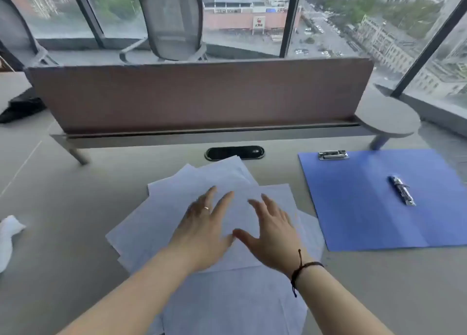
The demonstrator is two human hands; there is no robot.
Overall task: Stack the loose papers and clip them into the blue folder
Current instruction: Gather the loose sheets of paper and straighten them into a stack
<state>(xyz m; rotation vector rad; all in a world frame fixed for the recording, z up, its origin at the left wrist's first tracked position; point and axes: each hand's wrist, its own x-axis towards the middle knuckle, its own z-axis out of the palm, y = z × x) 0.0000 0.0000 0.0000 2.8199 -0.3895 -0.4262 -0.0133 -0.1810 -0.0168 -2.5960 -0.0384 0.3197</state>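
Observation:
Several loose white papers [161,208] lie fanned and overlapping on the desk in front of me. My left hand [204,231] lies flat on the pile with straight fingers and a ring on one finger. My right hand [271,233] is beside it, fingers spread and straight over the top sheet, thumbs nearly touching. The blue folder [358,208] lies open and flat to the right of the papers. It has a metal clip [333,155] at its top edge and a second metal clip [402,190] near its centre fold.
A crumpled white tissue [8,236] lies at the left desk edge. A black cable grommet [234,153] sits behind the papers, below a brown divider panel [197,97]. An office chair [173,21] and windows stand beyond.

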